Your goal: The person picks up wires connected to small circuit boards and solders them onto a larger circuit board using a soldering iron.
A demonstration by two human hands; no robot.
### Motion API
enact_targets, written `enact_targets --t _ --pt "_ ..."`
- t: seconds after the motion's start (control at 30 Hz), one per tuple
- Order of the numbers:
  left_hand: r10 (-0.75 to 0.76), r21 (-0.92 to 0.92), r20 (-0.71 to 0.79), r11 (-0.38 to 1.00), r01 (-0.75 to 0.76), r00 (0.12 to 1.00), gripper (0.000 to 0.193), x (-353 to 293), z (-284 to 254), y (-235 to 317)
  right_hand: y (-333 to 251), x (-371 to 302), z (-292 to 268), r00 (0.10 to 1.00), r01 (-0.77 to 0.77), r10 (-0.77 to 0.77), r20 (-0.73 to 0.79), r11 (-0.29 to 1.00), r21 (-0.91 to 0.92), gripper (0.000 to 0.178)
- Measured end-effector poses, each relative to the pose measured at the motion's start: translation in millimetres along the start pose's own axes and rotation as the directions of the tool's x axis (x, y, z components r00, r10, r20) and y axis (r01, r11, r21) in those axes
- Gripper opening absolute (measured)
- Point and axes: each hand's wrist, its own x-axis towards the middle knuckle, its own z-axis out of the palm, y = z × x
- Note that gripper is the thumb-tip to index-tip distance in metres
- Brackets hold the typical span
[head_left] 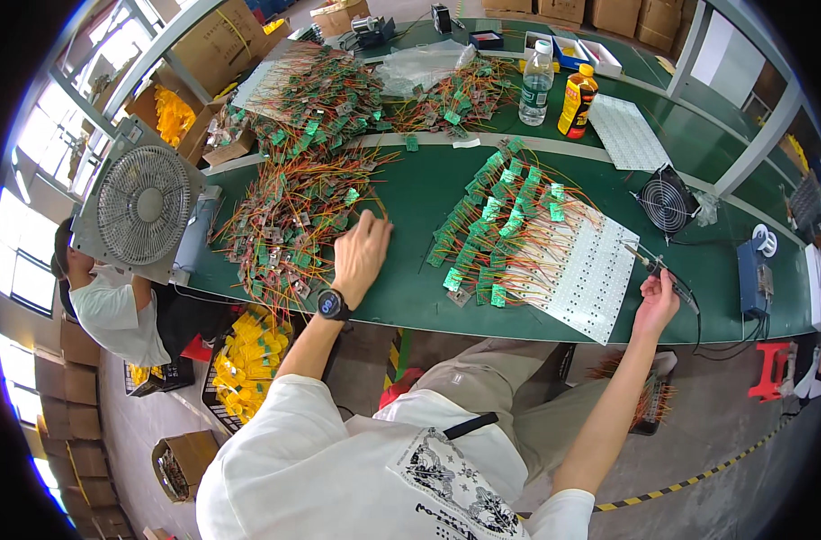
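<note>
My right hand (658, 301) holds a soldering iron (649, 263), its tip close to the right edge of a white perforated panel (599, 279). Rows of small green circuit boards (489, 210) with red and orange wires lie along the panel's left side. My left hand (363, 252), with a dark watch at the wrist, is at the right edge of a heaped pile of wired circuit boards (289, 229). Its fingers are bent together, and an orange wire shows at the fingertips. What they pinch is too small to make out.
A grey fan (143, 202) stands left, near a seated person (113, 306). Behind are another wired-board heap (325, 94), a water bottle (536, 83), a yellow-capped bottle (577, 101) and a second white panel (628, 133). A small black fan (668, 200) and blue soldering station (752, 277) stand right.
</note>
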Motion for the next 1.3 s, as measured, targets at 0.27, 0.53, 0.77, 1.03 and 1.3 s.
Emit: enact_targets --t 0.27,0.53,0.77,1.03,1.3 --pt "-0.223 -0.339 0.088 0.910 0.240 0.971 0.020 -6 5 7 -4 -1 -3 0.999 -0.008 0.009 0.035 1.000 -0.020 0.015" --pt "0.031 -0.533 0.299 0.834 0.141 0.954 0.021 13 10 -4 -2 2 -1 1.000 0.015 -0.015 -0.002 1.000 -0.011 0.017" --pt "0.130 -0.652 0.435 0.728 0.212 0.891 0.019 21 11 -3 -2 0 -2 1.000 0.017 -0.017 0.008 1.000 -0.018 0.017" --pt "-0.089 -0.744 0.562 0.380 0.549 0.823 0.021 23 1 -4 -3 0 1 1.000 0.002 -0.003 -0.008 1.000 -0.019 0.016" --pt "-0.124 -0.824 0.409 0.374 0.425 0.904 0.019 46 1 31 -4 0 1 1.000 0.023 -0.023 0.005 1.000 -0.012 0.015"
